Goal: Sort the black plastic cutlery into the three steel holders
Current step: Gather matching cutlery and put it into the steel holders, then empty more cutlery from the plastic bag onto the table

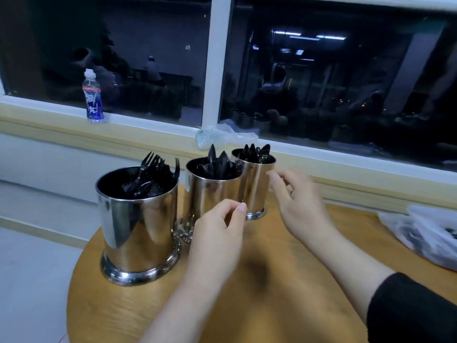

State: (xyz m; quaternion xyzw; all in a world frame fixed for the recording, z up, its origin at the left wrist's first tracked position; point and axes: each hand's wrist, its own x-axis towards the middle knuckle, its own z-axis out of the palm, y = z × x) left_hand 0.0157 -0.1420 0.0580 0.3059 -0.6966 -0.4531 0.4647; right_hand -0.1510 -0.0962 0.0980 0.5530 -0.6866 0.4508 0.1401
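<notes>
Three steel holders stand in a row on the round wooden table point(272, 280). The left holder point(138, 229) is full of black forks point(154, 169). Black knives point(217, 162) fill the middle holder point(210, 191), and black spoons point(257, 151) stick out of the right holder point(256, 186). My left hand point(217, 236) hovers in front of the middle holder with fingers loosely curled, holding nothing. Just right of the right holder, my right hand point(299, 201) floats with relaxed, slightly curled fingers and is empty too.
A clear plastic bag point(425, 233) with dark items lies at the table's right edge. On the window sill behind stand a drink bottle point(92, 97) and a crumpled plastic bag point(222, 137). The table's near half is bare wood.
</notes>
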